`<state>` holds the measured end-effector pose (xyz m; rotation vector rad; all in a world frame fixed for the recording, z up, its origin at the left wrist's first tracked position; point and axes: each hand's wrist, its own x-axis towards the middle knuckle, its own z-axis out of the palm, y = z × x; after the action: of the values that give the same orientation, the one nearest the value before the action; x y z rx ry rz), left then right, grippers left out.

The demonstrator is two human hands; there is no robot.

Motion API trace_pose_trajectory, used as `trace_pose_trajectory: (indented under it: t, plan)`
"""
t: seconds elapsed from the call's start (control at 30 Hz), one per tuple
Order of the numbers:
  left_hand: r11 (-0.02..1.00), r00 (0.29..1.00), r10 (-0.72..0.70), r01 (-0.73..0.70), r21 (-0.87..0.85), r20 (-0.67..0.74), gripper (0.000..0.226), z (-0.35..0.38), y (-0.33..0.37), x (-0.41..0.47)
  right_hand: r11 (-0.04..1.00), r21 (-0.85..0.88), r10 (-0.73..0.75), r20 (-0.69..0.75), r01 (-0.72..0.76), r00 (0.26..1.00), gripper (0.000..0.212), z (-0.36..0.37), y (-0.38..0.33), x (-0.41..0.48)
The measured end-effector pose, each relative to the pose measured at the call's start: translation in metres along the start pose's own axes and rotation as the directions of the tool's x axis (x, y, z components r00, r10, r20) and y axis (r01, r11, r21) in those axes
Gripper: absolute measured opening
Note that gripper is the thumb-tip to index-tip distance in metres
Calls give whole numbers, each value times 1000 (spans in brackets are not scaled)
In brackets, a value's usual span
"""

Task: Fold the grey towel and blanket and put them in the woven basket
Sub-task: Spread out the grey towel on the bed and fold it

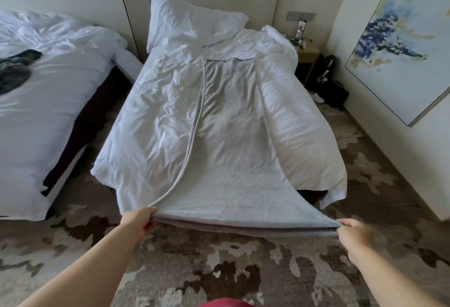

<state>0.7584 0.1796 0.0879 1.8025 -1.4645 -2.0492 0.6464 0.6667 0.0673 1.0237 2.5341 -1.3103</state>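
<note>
The grey blanket (233,160) is lying lengthwise down the middle of the bed (151,117), on top of a rumpled white duvet (292,121), with its far end reaching almost to the pillow (185,19). Its near end is hanging clear of the foot of the bed, pulled taut between the two hands, and several layers are showing along that near edge.

The left hand (140,220) is holding the near left corner; its grip is closed tight on the cloth, thumb on top and fingers curled underneath. The right hand (353,233) is pinching the near right corner in the same way, though it is slightly blurred.

A patterned brown carpet (219,265) is spreading below the arms. To the left a second bed (48,112) is standing well apart from the blanket, with a dark grey cloth (14,73) lying crumpled on it. Beyond the first bed's far right corner a wooden nightstand (308,56) is standing against the wall, a dark bag (333,92) is sitting on the floor beside it, and a blue-and-gold painting (399,39) is hanging on the right wall.
</note>
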Motion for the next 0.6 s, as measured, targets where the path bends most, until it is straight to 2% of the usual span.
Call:
trace_pose_trajectory:
  t: [0.13, 0.23, 0.33, 0.43, 0.6]
  plan:
    - [1000, 1000, 14, -14, -10, 22, 25, 8, 16, 15, 980, 157, 118, 54, -125, 992, 26, 14, -18, 4]
    - [996, 996, -11, 18, -86, 88, 10, 19, 31, 30, 903, 365, 187, 147, -229, 971, 27, 25, -39, 8]
    - [992, 984, -3, 25, -121, 181, 17, 36, 49, 50, 836, 476, 205, 193, -274, 960, 22, 38, -63, 18]
    - [987, 974, 16, 21, -160, 224, 10, 58, 70, 66, 773, 565, 214, 195, -288, 957, 22, 51, -91, 33]
    - [977, 972, 14, 36, -209, 235, 29, 113, 116, 107, 703, 612, 232, 281, -361, 931, 23, 81, -146, 90]
